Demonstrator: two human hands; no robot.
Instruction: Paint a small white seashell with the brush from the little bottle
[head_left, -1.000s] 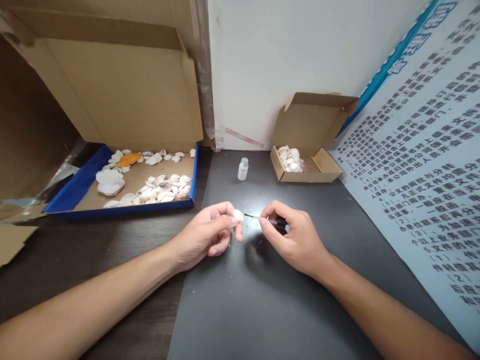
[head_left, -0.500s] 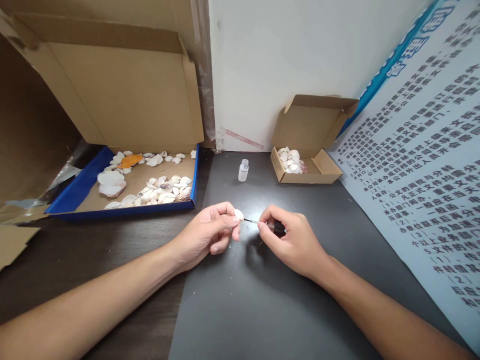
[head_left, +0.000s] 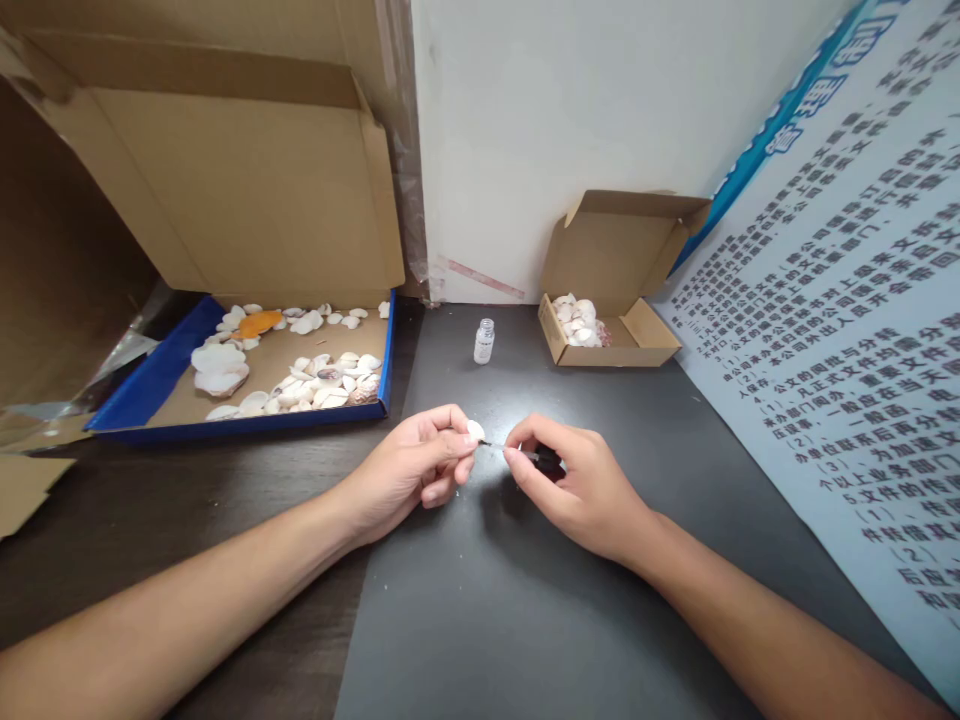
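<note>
Between the thumb and fingers of my left hand (head_left: 424, 460) is a small white seashell (head_left: 475, 431), held above the dark table. My right hand (head_left: 570, 475) pinches a thin brush (head_left: 541, 460) with a black cap-like handle. The brush tip meets the lower edge of the shell, close to my left thumb. Behind both hands stands a small clear glass bottle (head_left: 484, 342), upright and uncapped, with a printed white label.
At the left, an open blue-edged cardboard box (head_left: 247, 425) holds many white shells and an orange one (head_left: 259, 324). A smaller open cardboard box (head_left: 615, 355) with shells stands at the back right. A printed sheet (head_left: 840, 330) slopes along the right side.
My right hand has shifted slightly left, bringing the brush farther across the shell's lower edge. My left hand still holds the shell in nearly the same place.
</note>
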